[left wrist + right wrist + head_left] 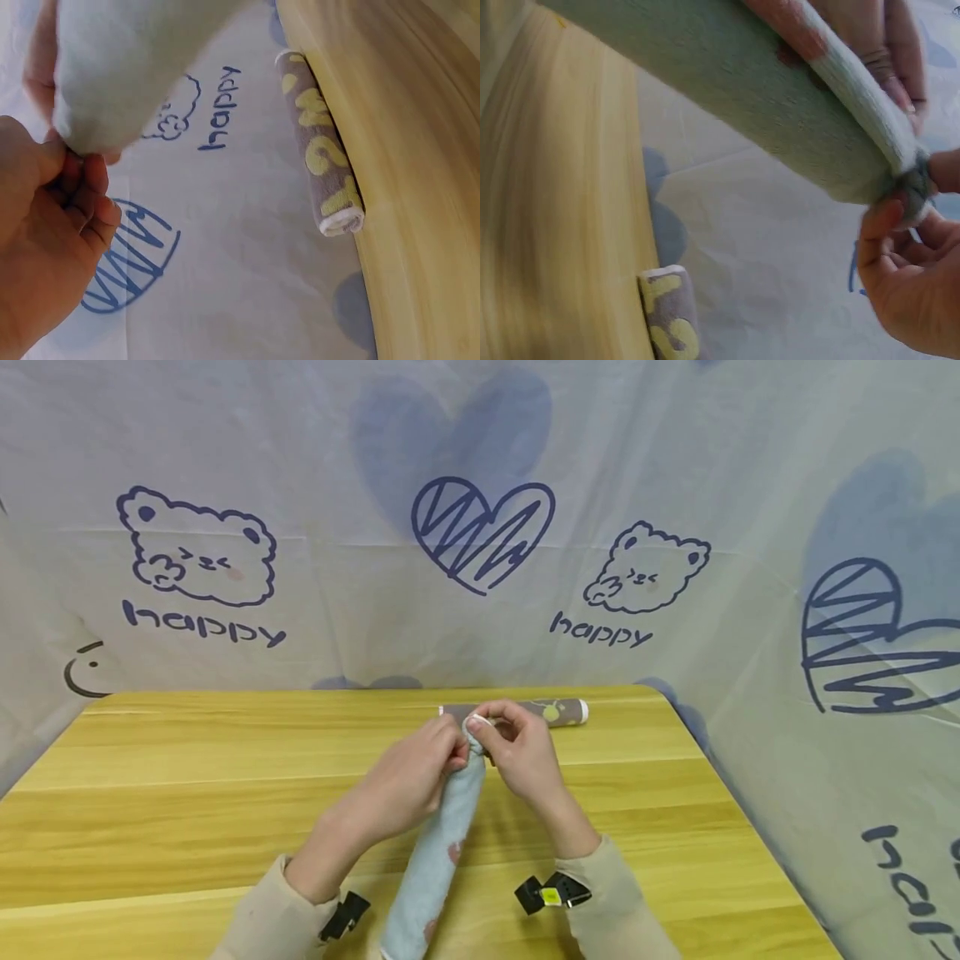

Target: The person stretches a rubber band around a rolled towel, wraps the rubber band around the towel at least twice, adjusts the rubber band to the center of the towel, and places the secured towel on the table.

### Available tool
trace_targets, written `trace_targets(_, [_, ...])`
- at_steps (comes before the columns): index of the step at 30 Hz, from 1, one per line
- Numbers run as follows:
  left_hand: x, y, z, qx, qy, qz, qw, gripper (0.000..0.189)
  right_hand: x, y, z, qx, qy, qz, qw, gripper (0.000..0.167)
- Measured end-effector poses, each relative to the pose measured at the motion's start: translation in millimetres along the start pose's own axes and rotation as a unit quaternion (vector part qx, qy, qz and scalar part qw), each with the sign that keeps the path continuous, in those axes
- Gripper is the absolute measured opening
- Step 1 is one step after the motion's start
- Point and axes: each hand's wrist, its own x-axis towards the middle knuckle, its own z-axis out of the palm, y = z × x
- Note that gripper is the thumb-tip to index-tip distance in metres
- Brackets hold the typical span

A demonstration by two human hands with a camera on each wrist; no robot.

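Note:
A pale blue-green towel (435, 860) with reddish patches is rolled into a long tube. It slants from the front edge of the head view up to both hands. My left hand (412, 772) pinches the far end of the roll from the left, its fingers curled. From the other side my right hand (525, 752) pinches the same end between thumb and fingers. Seen from the right wrist, that tip of the towel (911, 191) is bunched and twisted between the fingertips. The left wrist view shows the towel (127, 67) with the left hand (52, 217) at its end; the exact grip is partly hidden.
Behind the hands, a second rolled towel (566, 712), grey-brown with yellow figures and white ends, lies near the far edge of the wooden table (225, 777). A printed cloth (337, 568) with hearts and bears hangs beyond the table. Each wrist wears a black strap (566, 891).

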Motion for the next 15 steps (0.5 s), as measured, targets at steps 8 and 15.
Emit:
trace_targets(8, [-1.6,-5.8,-10.9,-0.094,-0.008,-0.057,0.9939,0.01,3.8,-1.2,-4.3,0.029,-0.103,-0.012,0.9942,0.021])
trace_targets(15, [-0.4,-5.9,-14.2,-0.14,-0.007,-0.057,0.9884,0.01,4.9,5.1,-20.7,0.034,-0.175,-0.062,0.9821,0.033])
